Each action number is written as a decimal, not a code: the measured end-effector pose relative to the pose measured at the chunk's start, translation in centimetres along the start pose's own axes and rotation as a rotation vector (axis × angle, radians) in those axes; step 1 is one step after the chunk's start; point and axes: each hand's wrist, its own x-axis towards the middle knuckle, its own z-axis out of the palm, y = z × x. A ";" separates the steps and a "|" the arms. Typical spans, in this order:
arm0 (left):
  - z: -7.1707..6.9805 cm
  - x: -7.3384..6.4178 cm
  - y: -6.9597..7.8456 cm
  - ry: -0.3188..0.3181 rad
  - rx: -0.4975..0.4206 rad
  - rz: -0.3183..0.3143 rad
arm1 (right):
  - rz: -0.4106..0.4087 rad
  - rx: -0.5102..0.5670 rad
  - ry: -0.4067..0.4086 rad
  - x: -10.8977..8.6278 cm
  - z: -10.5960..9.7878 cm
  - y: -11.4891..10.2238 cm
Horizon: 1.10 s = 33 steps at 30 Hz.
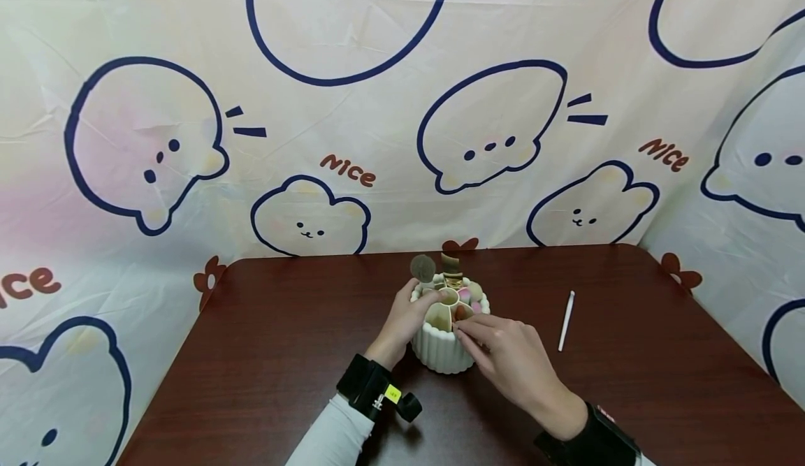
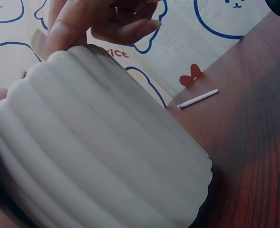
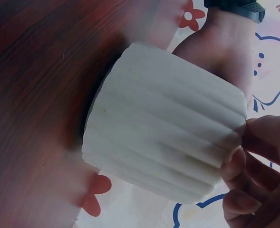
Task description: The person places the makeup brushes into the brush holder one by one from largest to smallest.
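Observation:
A white ribbed round organizer (image 1: 443, 351) stands on the table, also filling much of both wrist views. Its top is split into compartments with pink and cream egg-shaped pieces (image 1: 474, 291) at the right. At the back, a round grey-green disc (image 1: 423, 268) and gold curved pieces (image 1: 451, 265) stick up. My left hand (image 1: 405, 323) grips the organizer's left side, thumb over the rim. The right hand (image 1: 503, 351) has curled fingertips at the front right rim, pinching its edge; in the right wrist view, the right fingers (image 3: 235, 164) are bent against the ribbed wall's top.
A thin white stick (image 1: 567, 321) lies on the dark brown wooden table (image 1: 283, 354) to the right of the organizer. A cloth backdrop (image 1: 390, 124) with cartoon outlines hangs behind the table and along its sides.

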 end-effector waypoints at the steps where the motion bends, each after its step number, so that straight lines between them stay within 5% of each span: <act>1: 0.0 0.0 0.0 -0.001 0.000 0.002 | 0.000 -0.009 -0.002 0.0 0.0 -0.1; 13: 0.0 0.0 0.0 0.005 0.004 0.001 | 0.069 -0.096 -0.082 0.2 -0.1 -0.5; 28: 0.1 -0.1 0.0 0.008 -0.003 -0.011 | 0.032 -0.070 -0.264 0.2 -1.7 -0.3; 33: 0.0 0.0 0.1 0.010 -0.001 -0.025 | 0.018 -0.074 -0.246 0.3 -3.3 0.3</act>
